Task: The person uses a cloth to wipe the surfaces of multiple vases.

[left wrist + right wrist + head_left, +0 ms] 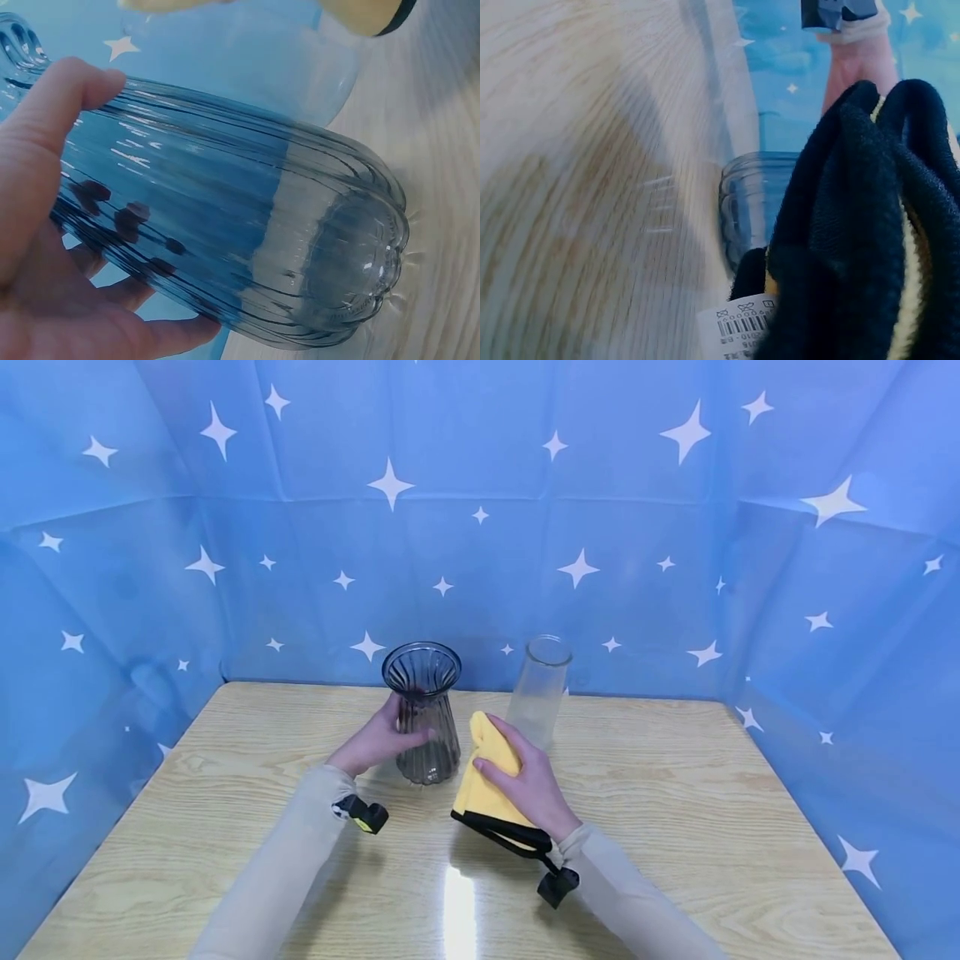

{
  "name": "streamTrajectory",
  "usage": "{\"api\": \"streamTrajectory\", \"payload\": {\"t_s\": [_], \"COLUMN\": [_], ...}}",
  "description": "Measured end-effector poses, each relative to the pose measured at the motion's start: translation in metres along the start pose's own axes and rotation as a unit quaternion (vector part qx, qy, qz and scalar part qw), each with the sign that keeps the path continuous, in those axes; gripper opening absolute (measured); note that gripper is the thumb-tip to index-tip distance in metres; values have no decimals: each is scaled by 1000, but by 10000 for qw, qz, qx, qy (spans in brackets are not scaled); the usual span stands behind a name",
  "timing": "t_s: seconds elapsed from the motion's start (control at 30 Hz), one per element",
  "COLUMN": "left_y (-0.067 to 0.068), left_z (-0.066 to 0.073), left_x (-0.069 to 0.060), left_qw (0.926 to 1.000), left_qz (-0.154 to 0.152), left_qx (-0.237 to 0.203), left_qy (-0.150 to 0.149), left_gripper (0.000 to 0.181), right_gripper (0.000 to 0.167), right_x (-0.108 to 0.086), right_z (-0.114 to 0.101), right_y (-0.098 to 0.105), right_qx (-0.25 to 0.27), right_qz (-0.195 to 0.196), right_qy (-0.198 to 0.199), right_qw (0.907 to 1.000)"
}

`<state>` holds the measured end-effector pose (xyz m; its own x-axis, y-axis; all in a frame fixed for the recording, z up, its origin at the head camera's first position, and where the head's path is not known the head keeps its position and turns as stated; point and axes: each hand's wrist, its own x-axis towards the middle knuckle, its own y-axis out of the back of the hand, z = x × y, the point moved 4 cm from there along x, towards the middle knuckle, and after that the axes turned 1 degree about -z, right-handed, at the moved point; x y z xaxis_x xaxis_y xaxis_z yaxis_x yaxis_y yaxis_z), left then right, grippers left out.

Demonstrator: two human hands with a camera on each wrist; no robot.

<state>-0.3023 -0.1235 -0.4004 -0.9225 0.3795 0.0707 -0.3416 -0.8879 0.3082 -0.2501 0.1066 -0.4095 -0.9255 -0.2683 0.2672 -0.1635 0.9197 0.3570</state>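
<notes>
A smoky grey ribbed glass vase [429, 739] with a flared rim stands upright on the table. My left hand [384, 737] grips its body from the left, thumb on the near side; in the left wrist view the fingers curl round the ribbed vase [225, 202]. My right hand [536, 781] holds a folded yellow cloth [487, 777] with black edging, thumb on its near face. The right wrist view shows the cloth's black edge [855, 225] and a white tag [739, 326] close up. The cloth is just right of the vase, apart from it.
A clear glass cylinder vase [542, 685] stands behind the right hand, its lower part partly hidden. The wood-grain table [675, 810] is backed by a blue curtain [480, 552] with white stars on three sides.
</notes>
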Motion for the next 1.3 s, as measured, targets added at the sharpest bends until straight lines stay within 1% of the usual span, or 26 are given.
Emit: {"api": "streamTrajectory", "payload": {"t_s": [0.1, 0.2, 0.27, 0.43, 0.47, 0.53, 0.67, 0.8, 0.93, 1.03, 1.07, 1.3], "left_y": [-8, -16, -22, -33, -35, -38, -41, -42, -42, -42, -42, -42], "left_z": [2, 5, 7, 9, 9, 10, 9, 9, 8, 9, 9, 11], "left_x": [0, 2, 3, 7, 8, 9, 12, 13, 13, 13, 13, 12], "left_qw": [9999, 9997, 9994, 9989, 9989, 9987, 9980, 9974, 9970, 9969, 9969, 9962], "left_qz": [-116, -218, -267, -370, -387, -419, -523, -600, -645, -635, -627, -628], "left_qx": [38, 55, 32, -71, -104, -138, -222, -246, -246, -226, -216, -292], "left_qy": [-41, -139, -210, -266, -254, -252, -283, -301, -359, -405, -435, -522], "left_gripper": [85, 85, 83, 83, 83, 84, 87, 88, 90, 91, 91, 88], "right_gripper": [62, 62, 62, 61, 61, 61, 61, 60, 60, 59, 59, 61], "right_x": [4, 10, 13, 14, 14, 15, 18, 18, 14, 11, 10, 0], "right_z": [-2, -9, -17, -50, -51, -47, -25, -20, -17, -14, -12, 1], "right_y": [2, 6, 8, 14, 15, 16, 15, 11, 4, -1, -2, -11], "right_qx": [-65, -173, -286, -406, -403, -438, -488, -661, -1263, -1676, -1767, -2010], "right_qz": [51, 204, 362, 646, 691, 801, 1047, 1246, 1369, 1368, 1360, 1288], "right_qy": [0, 37, 153, 638, 712, 819, 962, 1196, 1506, 1626, 1633, 1240], "right_qw": [10000, 9996, 9988, 9950, 9943, 9925, 9886, 9828, 9709, 9627, 9611, 9631]}}
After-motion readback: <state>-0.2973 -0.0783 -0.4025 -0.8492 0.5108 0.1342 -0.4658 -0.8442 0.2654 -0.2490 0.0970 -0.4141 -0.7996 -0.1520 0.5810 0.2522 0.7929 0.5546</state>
